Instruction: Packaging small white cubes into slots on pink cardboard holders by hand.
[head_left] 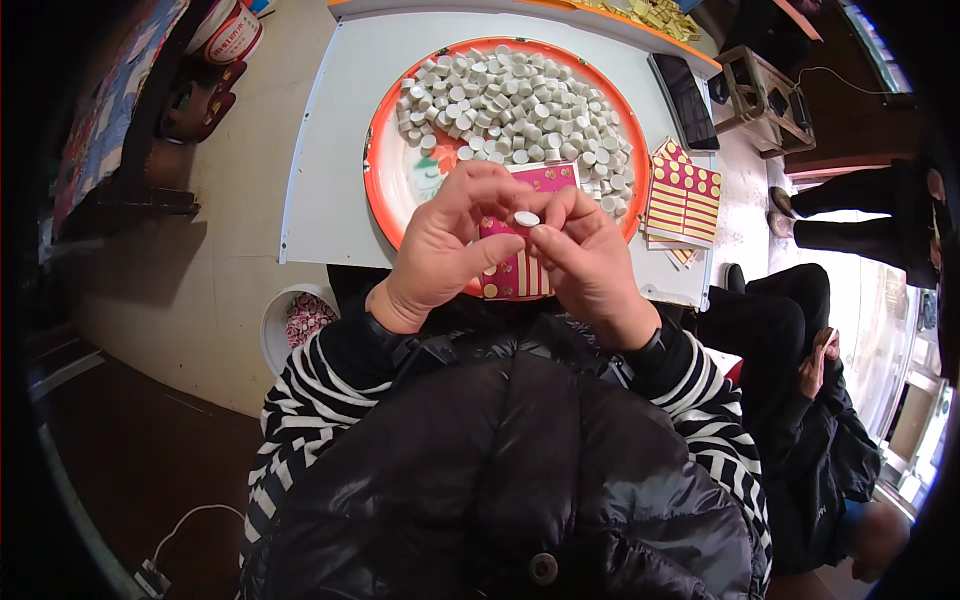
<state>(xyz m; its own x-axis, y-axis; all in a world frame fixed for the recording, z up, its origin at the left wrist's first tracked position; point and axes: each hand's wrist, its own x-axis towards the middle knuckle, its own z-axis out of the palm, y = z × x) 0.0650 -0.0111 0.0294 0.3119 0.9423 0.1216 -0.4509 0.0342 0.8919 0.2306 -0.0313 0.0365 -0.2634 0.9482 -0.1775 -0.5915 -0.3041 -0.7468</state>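
A small white round cap (527, 218) is pinched between the thumb and index finger of my right hand (597, 262). My left hand (447, 245) is right beside it, its thumb apart from its bent fingers, and I see nothing held there. Below both hands lies a magenta sticker sheet (533, 272) with gold dots and strips, over the near rim of a round tray, partly hidden by my fingers. The tray (384, 195) is white with an orange-red rim. A heap of white caps (520, 105) covers most of it.
Yellow and red sticker sheets (683, 203) and a black phone (684, 102) lie right of the tray on the white table (322, 190). A white bucket (272, 330) with pink-white bits stands at left. Another person (800, 420) sits at right; someone's legs (845, 215) show beyond.
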